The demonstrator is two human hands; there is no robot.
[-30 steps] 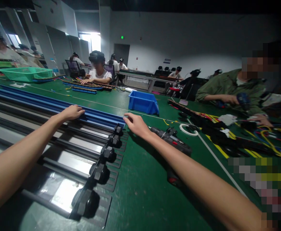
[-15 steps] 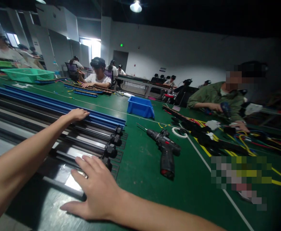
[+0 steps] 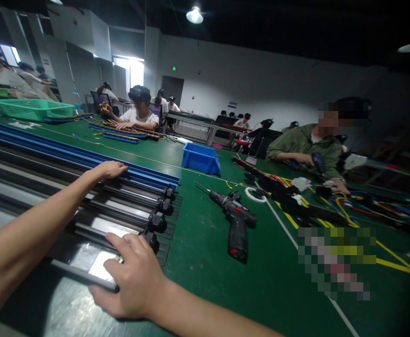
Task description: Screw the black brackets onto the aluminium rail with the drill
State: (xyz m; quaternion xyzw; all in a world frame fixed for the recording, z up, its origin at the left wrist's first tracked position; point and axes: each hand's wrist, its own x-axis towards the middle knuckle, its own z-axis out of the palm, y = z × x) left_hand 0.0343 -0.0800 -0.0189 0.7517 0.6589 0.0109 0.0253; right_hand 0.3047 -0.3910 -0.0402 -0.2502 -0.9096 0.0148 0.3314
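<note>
Two hands show in the head view: the right (image 3: 138,271), fingers parted, sits over the black bars' (image 3: 82,275) right ends, their length running leftward; the left (image 3: 111,170), its grip unclear, lies farther off at the blue rails (image 3: 152,174).

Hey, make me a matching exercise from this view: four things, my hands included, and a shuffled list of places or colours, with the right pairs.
1. left hand
2. right hand
3. drill
4. basket

A. pale green
B. at the dark bars
C. at the blue rails
D. black, lying on the table

Pairs: 1-C, 2-B, 3-D, 4-A
</note>
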